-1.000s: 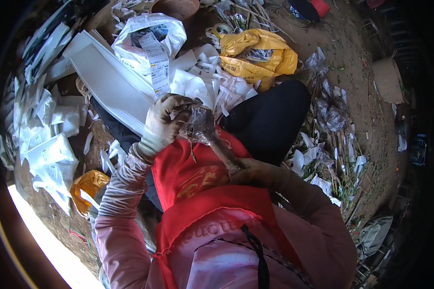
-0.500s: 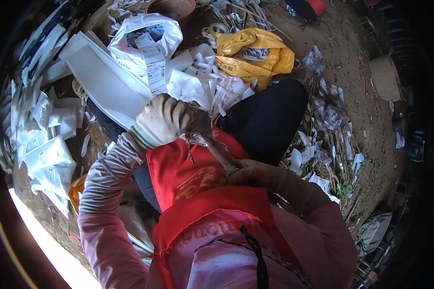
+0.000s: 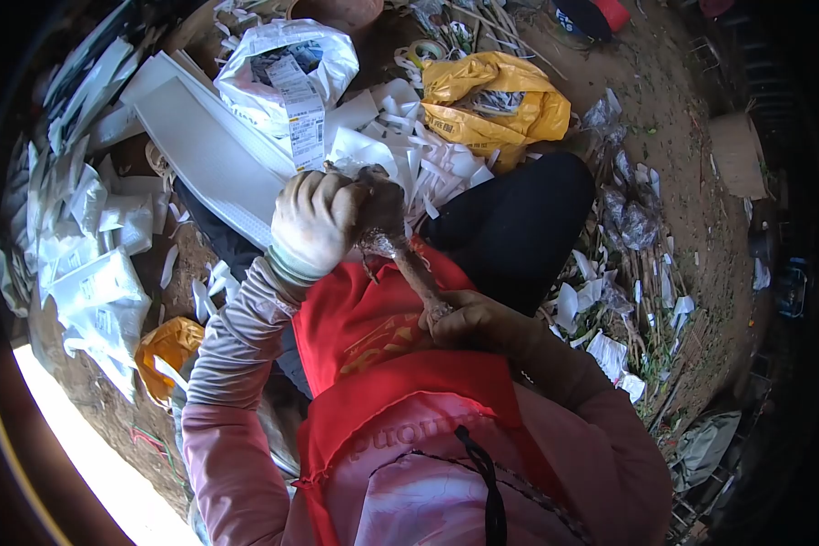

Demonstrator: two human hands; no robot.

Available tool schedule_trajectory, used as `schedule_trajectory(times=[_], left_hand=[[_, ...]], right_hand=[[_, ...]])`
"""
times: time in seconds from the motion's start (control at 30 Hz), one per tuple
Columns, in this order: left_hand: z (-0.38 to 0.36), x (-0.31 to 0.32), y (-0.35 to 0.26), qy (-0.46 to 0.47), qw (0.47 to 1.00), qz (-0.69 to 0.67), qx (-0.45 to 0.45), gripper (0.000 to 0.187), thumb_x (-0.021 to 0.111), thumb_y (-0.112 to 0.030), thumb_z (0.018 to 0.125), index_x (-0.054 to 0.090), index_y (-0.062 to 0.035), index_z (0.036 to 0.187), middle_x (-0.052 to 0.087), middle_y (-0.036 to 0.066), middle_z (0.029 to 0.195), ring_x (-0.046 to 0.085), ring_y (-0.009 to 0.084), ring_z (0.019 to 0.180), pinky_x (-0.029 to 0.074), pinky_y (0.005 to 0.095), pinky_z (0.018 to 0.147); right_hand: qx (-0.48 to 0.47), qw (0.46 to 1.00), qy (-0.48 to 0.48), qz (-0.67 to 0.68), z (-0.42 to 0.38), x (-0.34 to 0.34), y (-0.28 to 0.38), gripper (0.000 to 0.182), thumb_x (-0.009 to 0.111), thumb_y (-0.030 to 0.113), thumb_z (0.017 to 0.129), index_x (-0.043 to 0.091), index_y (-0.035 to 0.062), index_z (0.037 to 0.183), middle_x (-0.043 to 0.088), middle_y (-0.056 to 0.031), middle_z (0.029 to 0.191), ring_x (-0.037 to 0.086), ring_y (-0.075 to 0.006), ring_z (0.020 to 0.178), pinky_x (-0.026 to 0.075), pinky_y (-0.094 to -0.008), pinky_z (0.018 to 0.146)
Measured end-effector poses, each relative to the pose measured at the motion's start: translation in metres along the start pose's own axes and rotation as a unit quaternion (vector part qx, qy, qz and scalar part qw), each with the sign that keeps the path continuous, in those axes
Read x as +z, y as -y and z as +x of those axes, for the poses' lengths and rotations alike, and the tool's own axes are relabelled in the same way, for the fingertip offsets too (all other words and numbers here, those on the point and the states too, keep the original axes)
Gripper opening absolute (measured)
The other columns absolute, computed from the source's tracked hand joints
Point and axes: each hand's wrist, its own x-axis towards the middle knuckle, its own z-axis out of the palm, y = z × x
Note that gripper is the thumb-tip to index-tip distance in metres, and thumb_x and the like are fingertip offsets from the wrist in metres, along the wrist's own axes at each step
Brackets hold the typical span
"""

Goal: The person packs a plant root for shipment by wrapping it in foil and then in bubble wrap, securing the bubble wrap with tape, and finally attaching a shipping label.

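My left hand, in a pale work glove, is closed round the dark, knobbly upper end of a brown woody stem. Something whitish and shiny clings to the stem just below that grip. The stem slants down to the right across my red apron. At its lower end my right hand, in a darker, shaded glove, pinches the tip. A thin dangling bit hangs near the left wrist. The palm side of both hands is hidden.
In front lie a white bag with a printed label, white foam sheets, paper strips and a yellow bag. Clear plastic packets are piled at left. Twigs and crumpled plastic lie at right.
The whole view has shifted slightly, with surroundings moving right and down. My left hand has turned a little on the stem, and the stem stands somewhat steeper. Both hands keep their hold.
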Motion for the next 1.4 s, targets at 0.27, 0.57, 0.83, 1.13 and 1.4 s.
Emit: schedule_trajectory(times=[0.27, 0.57, 0.83, 1.13, 1.4], left_hand=[[0.016, -0.005, -0.006, 0.088, 0.958, -0.119, -0.246, 0.030, 0.066, -0.027, 0.078, 0.062, -0.0026, 0.096, 0.061, 0.014, 0.083, 0.061, 0.0316, 0.080, 0.048, 0.0403, 0.071], [0.026, 0.023, -0.021, 0.152, 0.960, -0.002, -0.234, 0.032, 0.067, -0.034, 0.075, 0.058, -0.0076, 0.090, 0.061, 0.013, 0.086, 0.061, 0.0327, 0.085, 0.048, 0.0463, 0.069], [0.021, 0.016, -0.025, 0.092, 0.957, -0.062, -0.268, 0.024, 0.068, -0.028, 0.074, 0.056, -0.0078, 0.080, 0.062, 0.012, 0.076, 0.060, 0.0359, 0.071, 0.047, 0.0454, 0.064], [0.012, 0.015, -0.058, -0.013, 0.895, -0.211, -0.392, 0.015, 0.059, -0.015, 0.084, 0.056, -0.0013, 0.078, 0.061, 0.010, 0.070, 0.055, 0.0227, 0.059, 0.044, 0.0323, 0.058], [-0.039, 0.016, -0.068, 0.061, 0.930, -0.142, -0.333, 0.015, 0.059, -0.017, 0.082, 0.058, -0.0032, 0.076, 0.060, 0.014, 0.069, 0.060, 0.0333, 0.065, 0.047, 0.0427, 0.062]], right_hand=[[-0.056, 0.991, -0.052, -0.111, -0.004, -0.024, 0.005, 0.012, 0.061, 0.011, 0.078, 0.053, 0.0057, 0.086, 0.048, 0.0029, 0.073, 0.043, -0.0066, 0.061, 0.037, -0.0209, 0.057], [-0.072, 0.969, -0.133, -0.197, -0.011, -0.026, 0.012, 0.022, 0.065, 0.011, 0.077, 0.052, 0.0041, 0.093, 0.052, 0.0012, 0.077, 0.047, -0.0065, 0.069, 0.042, -0.0228, 0.064], [-0.093, 0.974, -0.155, -0.138, -0.010, -0.012, 0.012, 0.025, 0.067, 0.012, 0.074, 0.052, 0.0054, 0.092, 0.051, 0.0013, 0.078, 0.048, -0.0069, 0.065, 0.041, -0.0210, 0.060], [-0.074, 0.978, -0.145, -0.133, -0.018, -0.010, 0.016, 0.030, 0.068, 0.013, 0.072, 0.053, 0.0045, 0.096, 0.054, 0.0007, 0.078, 0.050, -0.0075, 0.069, 0.042, -0.0222, 0.062], [-0.216, 0.927, -0.261, -0.161, -0.041, -0.039, 0.039, 0.021, 0.062, 0.014, 0.079, 0.052, 0.0062, 0.095, 0.049, 0.0018, 0.075, 0.047, -0.0067, 0.065, 0.036, -0.0197, 0.053]])
